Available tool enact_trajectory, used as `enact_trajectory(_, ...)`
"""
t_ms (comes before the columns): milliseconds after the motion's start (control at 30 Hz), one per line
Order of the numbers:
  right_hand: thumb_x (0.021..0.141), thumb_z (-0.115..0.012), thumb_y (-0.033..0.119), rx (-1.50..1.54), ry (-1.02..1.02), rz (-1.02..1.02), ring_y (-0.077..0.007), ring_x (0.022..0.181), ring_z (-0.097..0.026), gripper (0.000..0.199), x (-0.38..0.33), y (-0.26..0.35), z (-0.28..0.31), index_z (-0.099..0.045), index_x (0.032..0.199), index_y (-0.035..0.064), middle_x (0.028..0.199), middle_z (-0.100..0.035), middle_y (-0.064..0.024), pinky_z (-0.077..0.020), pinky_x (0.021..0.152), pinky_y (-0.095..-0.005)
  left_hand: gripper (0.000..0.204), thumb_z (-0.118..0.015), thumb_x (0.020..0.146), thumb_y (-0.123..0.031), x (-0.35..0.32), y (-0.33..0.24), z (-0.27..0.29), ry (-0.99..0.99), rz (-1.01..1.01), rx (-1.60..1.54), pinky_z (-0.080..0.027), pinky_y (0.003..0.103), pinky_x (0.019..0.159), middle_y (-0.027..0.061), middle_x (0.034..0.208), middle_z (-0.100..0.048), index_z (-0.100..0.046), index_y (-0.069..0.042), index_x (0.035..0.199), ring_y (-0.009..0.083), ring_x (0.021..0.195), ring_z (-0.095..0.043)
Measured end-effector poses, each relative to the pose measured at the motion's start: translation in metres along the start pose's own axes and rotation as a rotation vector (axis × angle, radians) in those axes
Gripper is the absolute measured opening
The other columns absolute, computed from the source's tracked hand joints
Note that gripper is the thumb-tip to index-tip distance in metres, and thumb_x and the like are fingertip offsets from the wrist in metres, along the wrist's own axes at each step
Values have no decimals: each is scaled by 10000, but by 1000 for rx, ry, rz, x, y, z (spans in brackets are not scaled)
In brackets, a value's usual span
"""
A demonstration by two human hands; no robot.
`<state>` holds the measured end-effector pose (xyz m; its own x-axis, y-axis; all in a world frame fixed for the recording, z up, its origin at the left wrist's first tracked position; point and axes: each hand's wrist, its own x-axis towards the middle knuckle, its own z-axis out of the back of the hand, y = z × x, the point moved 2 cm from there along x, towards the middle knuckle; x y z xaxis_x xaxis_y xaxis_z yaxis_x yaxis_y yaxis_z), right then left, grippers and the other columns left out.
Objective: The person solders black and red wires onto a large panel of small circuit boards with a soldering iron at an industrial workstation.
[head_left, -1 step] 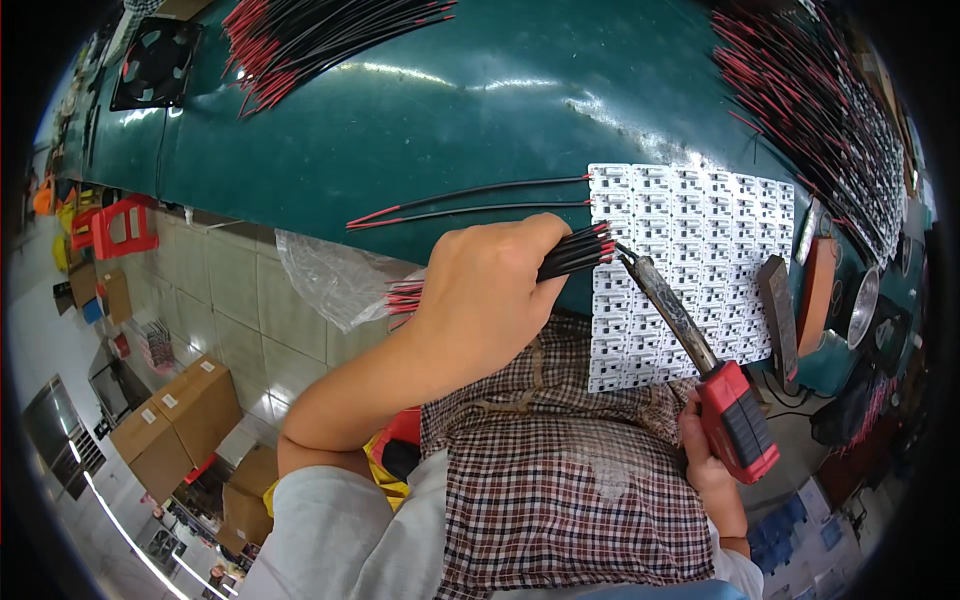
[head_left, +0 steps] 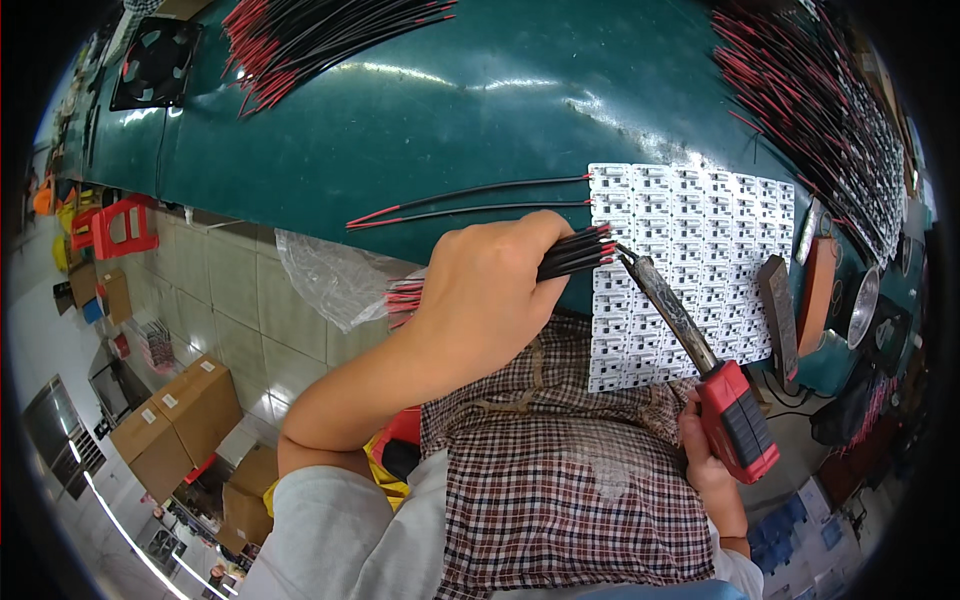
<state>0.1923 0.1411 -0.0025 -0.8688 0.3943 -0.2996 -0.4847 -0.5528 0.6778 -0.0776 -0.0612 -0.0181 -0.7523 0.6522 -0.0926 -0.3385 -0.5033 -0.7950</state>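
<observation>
My left hand (head_left: 490,275) is closed round a bundle of black wires (head_left: 575,255). Their red tips meet the left edge of a white circuit board panel (head_left: 690,270), which carries rows of small components. Two single wires (head_left: 470,207) reach from that same edge leftward across the table. My right hand (head_left: 705,455) grips a soldering iron (head_left: 740,420) by its red and black handle. The iron's dark tip is beside the wire ends at the board's edge; whether it touches them I cannot tell.
Loose wires (head_left: 320,40) are heaped at the far left of the green table (head_left: 480,130), near a black fan (head_left: 157,62). Another wire pile (head_left: 800,110) lies at the far right. A grey bar (head_left: 777,315), an orange block (head_left: 818,290) and a round metal tin (head_left: 862,305) sit right of the panel.
</observation>
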Motion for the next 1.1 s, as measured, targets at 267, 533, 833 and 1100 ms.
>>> enact_trajectory(267, 710, -751, 63, 86, 41, 187, -339, 716, -678, 303, 20, 14, -2, -695, 1001, -3, 920, -684, -180, -537, 625, -375, 155, -772, 809, -124, 2, 0, -8, -65, 17, 32, -476, 337, 552, 85, 712, -679, -658, -46, 879, 250, 600, -665)
enact_trajectory(533, 741, -748, 94, 47, 47, 226, -319, 682, -652, 264, 30, 27, -2, -691, 985, 10, 858, -659, -154, -519, 604, -372, 163, -785, 784, -124, 2, 1, -9, -79, 3, 35, -494, 334, 557, 94, 729, -693, -666, -40, 855, 255, 607, -678)
enact_trajectory(833, 751, -751, 101, 67, 71, 190, -318, 677, -654, 257, 25, 22, -1, -693, 983, 8, 864, -669, -151, -523, 610, -374, 204, -793, 737, -95, 0, 0, -11, -117, -11, 23, -512, 407, 569, 114, 701, -670, -621, -39, 833, 310, 637, -672)
enact_trajectory(1100, 757, -752, 94, 102, 13, 228, -345, 738, -695, 255, 24, 19, -1, -700, 986, -6, 912, -695, -174, -555, 651, -381, 191, -794, 782, -141, 3, 2, -7, -84, -3, 44, -491, 338, 560, 118, 737, -695, -706, -26, 906, 266, 611, -673)
